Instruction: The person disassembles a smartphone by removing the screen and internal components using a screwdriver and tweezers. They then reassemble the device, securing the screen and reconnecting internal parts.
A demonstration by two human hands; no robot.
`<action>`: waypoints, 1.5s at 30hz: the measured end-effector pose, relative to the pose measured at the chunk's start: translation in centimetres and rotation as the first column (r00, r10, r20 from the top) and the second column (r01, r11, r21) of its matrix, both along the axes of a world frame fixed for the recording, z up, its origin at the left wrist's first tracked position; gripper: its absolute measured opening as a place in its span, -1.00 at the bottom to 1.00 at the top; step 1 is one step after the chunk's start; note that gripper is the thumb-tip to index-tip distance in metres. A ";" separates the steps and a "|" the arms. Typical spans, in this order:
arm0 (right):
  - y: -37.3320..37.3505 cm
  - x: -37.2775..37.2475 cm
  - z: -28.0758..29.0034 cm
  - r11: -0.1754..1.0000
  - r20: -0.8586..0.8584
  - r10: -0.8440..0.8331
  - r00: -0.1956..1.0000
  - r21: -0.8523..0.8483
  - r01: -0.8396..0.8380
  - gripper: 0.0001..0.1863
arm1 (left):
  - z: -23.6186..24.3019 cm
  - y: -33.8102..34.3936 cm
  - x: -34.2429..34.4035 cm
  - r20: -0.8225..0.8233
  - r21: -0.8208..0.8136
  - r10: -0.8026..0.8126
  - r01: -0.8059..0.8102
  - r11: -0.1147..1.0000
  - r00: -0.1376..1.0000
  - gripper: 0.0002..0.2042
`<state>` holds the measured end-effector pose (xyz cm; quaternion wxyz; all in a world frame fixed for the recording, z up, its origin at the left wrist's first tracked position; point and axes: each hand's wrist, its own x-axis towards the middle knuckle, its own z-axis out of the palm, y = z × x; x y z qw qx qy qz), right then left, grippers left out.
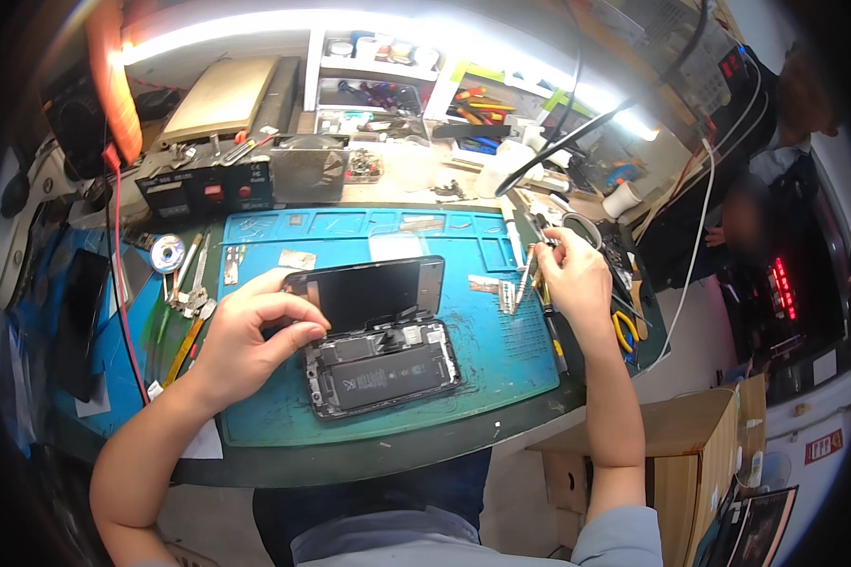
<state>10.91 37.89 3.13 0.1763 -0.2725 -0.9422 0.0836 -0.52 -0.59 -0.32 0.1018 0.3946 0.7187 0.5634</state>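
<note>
An opened smartphone lies on the blue repair mat (487, 378), its battery and inner parts (383, 370) exposed. The detached screen (369, 288) is tilted up along the body's far edge. My left hand (255, 340) is closed on the screen's left end, thumb and fingers curled by its lower corner. My right hand (574, 279) is at the mat's right side among slim tools, fingers pinched on a small dark tool whose shape is partly hidden. A pale slim tool (511, 236) and small metal pieces (487, 283) lie just left of it.
A power unit (199, 189), solder spool (167, 253), cables and hand tools (624, 335) surround the mat. Shelves (378, 66) of small parts stand behind. Another person (790, 123) is at the upper right. A wooden cabinet (671, 425) stands below the bench's right end.
</note>
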 end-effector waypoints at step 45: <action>0.7 0.2 2.2 0.997 0.010 -0.012 1.000 -0.074 0.012 -0.55 | -0.2 0.0 -0.2 -0.066 0.009 -0.023 0.024 1.000 0.998 -0.93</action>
